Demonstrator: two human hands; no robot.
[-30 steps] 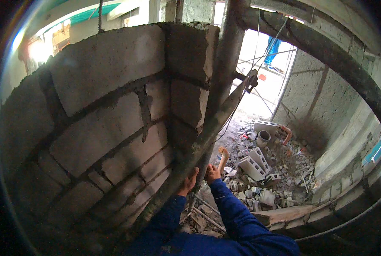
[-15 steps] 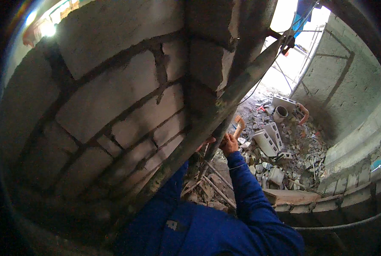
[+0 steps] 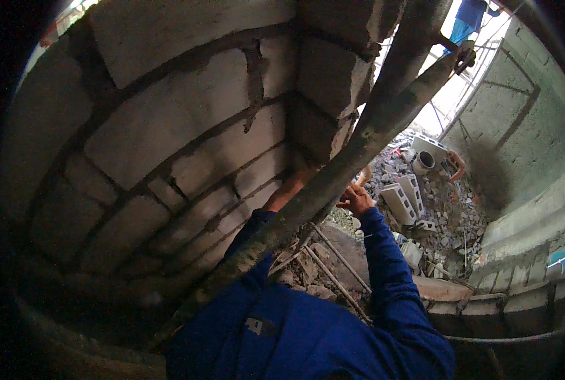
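A thick, stained metal pole (image 3: 333, 183) slants across the middle, from the lower left up to a clamp (image 3: 465, 57) at the upper right. Behind it, my left hand (image 3: 303, 177) reaches up along the block wall; the pole hides its fingers. On the pole's right side is my right hand (image 3: 358, 201), fingers bent inward toward the pole. Whatever those fingers hold, if anything, is hidden. A tan curved piece (image 3: 365, 175) shows just above this hand; whether they touch I cannot tell. Both arms wear blue sleeves.
A mortared block wall (image 3: 187, 114) rises close on the left. Beyond my right hand lie rubble (image 3: 444, 234), hollow blocks (image 3: 399, 201), a short pipe (image 3: 424, 161) and an orange curved pipe (image 3: 457, 168). Thin rods (image 3: 336, 282) cross below. A person in blue (image 3: 469, 16) stands at the far top.
My left hand has moved up beside the wall, showing more wrist. My right hand has shifted right and slightly up. The view has turned, so the pole's upper end appears farther right.
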